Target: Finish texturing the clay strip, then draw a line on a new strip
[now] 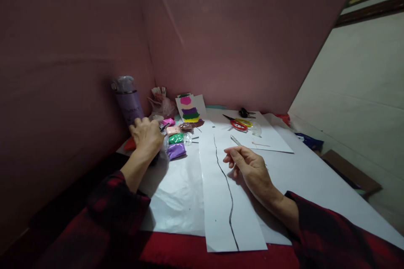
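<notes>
My left hand [147,135] is closed, knuckles up, in front of a purple bottle [130,105]. Its fingertips are hidden, so I cannot make out what they hold. A dark pen-like stick [164,127] shows just past its knuckles; whether the hand touches it is unclear. Over a long white paper strip [217,214] hovers my right hand [249,168], fingers loosely bent and nothing visible in them. A wavy black line [231,201] runs down the strip. Just beyond the right fingertips lies a slim silver pen-like tool [235,140].
Purple [176,151], green [176,138] and other coloured clay packets lie left of the strip. Behind them leans a colour-striped card [190,109]. Red-and-yellow-handled scissors [239,124] and black keys [244,112] rest on another sheet [274,145]. Pink walls [221,50] enclose the back and left.
</notes>
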`<state>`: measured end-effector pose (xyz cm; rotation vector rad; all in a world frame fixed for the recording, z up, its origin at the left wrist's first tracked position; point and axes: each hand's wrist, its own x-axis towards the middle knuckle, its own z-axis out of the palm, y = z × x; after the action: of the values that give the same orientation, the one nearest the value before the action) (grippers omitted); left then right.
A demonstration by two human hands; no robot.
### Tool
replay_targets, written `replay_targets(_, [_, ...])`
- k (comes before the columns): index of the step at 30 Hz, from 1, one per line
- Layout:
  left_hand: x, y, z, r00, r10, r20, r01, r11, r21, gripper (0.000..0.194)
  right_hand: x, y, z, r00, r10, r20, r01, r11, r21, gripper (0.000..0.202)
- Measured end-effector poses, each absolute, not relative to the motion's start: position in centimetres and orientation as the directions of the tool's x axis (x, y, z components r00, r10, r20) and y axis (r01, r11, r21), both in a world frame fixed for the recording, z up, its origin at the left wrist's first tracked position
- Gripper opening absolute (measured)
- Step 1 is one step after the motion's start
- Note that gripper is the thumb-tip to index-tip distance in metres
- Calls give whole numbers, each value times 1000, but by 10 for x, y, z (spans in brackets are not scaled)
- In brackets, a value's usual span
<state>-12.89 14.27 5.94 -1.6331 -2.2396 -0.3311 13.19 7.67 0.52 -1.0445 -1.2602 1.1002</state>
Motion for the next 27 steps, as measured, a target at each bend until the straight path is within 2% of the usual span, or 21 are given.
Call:
replay_targets(3, [-120,150,51,-68,888,455,997,77,-1,30,131,78,3,-18,979,201,-32,200,-979,36])
replay_targets(7, [-102,172,43,202,928,312,968,-238,80,35,129,76,0,-68,973,220,-36,218,-975,33])
replay_targets(10, [-88,186,45,339,909,242,934,-355,24,38,130,74,1,-106,963,248,-22,247,-969,31])
replay_targets(12, [-83,189,47,369,910,191,929,-362,-71,37,131,74,1,-117,959,258,-3,259,-966,30])
replay_targets(15, [-84,187,49,321,933,161,942,-297,-158,34,131,74,2,-116,957,265,23,269,-963,30])
replay_targets(22, [-104,178,41,183,953,241,974,-141,-179,34,131,76,1,-130,956,262,40,269,-962,29])
replay_targets(27, [-111,176,35,55,958,282,993,-22,-117,26,132,76,-2,-133,959,249,22,254,-967,28])
